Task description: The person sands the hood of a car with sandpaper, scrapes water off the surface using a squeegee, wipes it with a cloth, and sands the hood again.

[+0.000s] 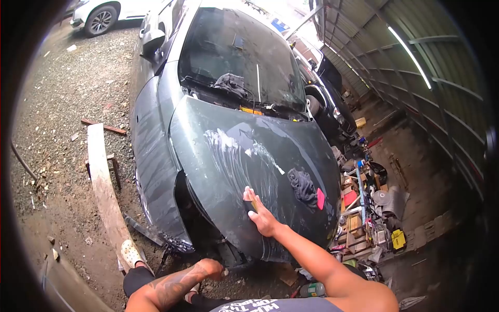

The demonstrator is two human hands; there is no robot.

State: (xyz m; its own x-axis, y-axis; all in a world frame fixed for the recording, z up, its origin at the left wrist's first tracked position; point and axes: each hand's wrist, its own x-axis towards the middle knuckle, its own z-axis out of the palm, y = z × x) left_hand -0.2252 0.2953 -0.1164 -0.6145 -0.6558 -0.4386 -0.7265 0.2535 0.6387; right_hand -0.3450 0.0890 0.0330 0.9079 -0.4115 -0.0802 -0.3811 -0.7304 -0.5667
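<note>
My right hand point(264, 219) lies on the dark green car hood point(223, 182), pressing a small dark sanding pad point(250, 206) with a yellowish side against the paint. White wet streaks run over the hood ahead of the fingers. Low in front of the car, my left hand point(210, 269) is curled closed beside the open gap where a headlight would sit; its fingertips are hidden. To the right of my right hand, a crumpled dark rag point(302, 187) and a pink flat piece point(320, 198) rest on the hood.
A long wooden plank point(104, 177) stands on supports left of the car, over gravel. Boxes, tools and a yellow container point(398, 239) crowd the right side. Another dark cloth point(231, 83) lies at the windshield's base. A plastic bottle point(312, 289) is near my body.
</note>
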